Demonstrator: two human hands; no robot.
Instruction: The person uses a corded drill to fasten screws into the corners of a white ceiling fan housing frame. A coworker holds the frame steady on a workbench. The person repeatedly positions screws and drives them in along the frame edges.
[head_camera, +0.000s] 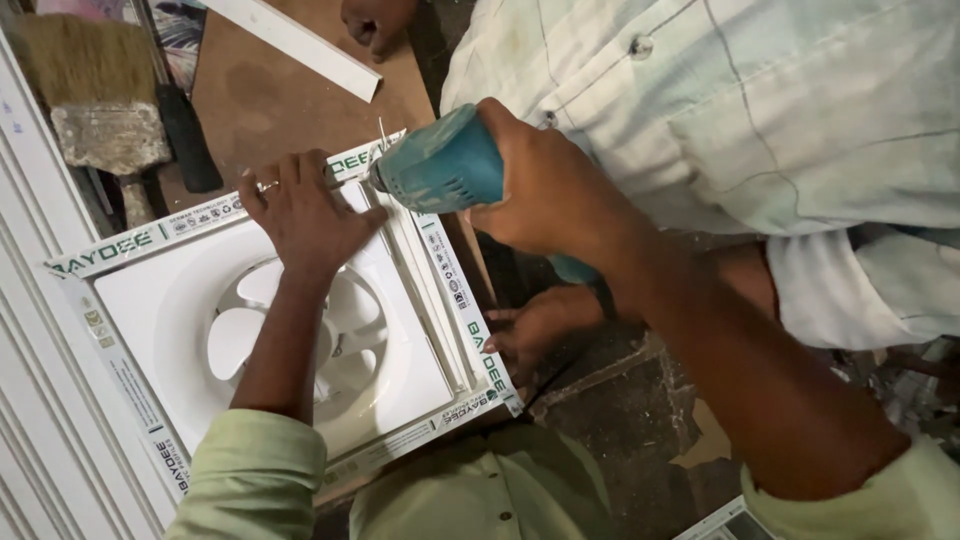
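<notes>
On a brown board (270, 95), a white square fan (270, 320) lies flat, its blades showing through the round opening and printed tape running along its frame. The left hand (305, 215) rests on the fan's upper edge, palm down, fingers spread and released — it presses rather than grips, with a ring on one finger. Just beside it, the right hand (550, 190) is clenched around the body of a teal drill (440, 170), which points left so that its nose meets the top right corner of the fan's frame, touching or nearly touching the left hand's fingertips. The bit itself is too small to make out.

Below the drill, a third hand (535, 330) — a co-worker's — holds the fan's right edge from the side, fingers curled against the frame. That person's pale checked shirt (720, 110) fills the upper right, and another of their hands (375, 20) shows at the top edge, near a white strip (300, 45) lying slanted on the board.

At the upper left, a worn brush (100, 100) with pale bristles lies beside a dark handle (190, 140), well apart from the fan. A ribbed white panel (40, 400) runs along the left edge, just beside the fan. The person's own sleeves are light green.
</notes>
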